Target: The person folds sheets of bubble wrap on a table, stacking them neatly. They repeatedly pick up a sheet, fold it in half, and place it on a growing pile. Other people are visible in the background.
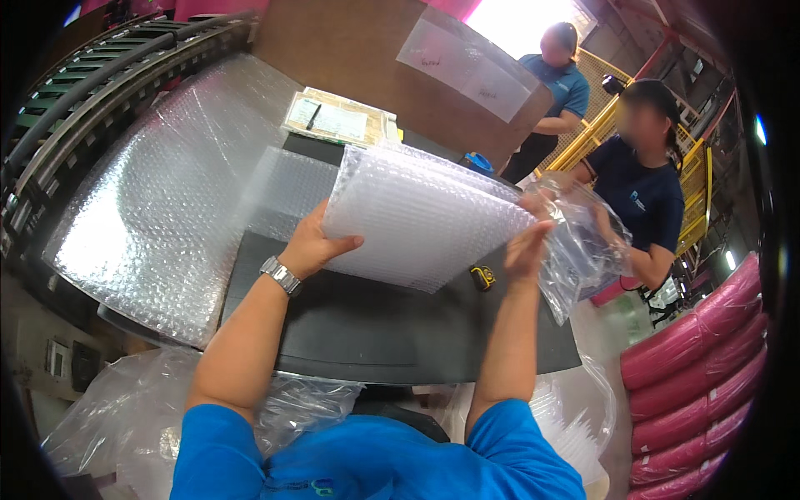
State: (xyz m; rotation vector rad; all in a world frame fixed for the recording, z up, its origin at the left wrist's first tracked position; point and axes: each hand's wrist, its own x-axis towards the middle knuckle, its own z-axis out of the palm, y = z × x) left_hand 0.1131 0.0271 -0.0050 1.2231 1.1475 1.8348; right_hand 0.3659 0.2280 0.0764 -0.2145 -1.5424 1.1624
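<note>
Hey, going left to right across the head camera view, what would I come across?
Roller conveyor, large bubble-wrap sheet, left hand, held bubble wrap, right hand, clear plastic bag, stacked pink rolls.

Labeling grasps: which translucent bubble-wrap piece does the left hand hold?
The pale rectangular piece, raised, left hand gripping its edge; the other sheets lie unheld to its left.
</note>
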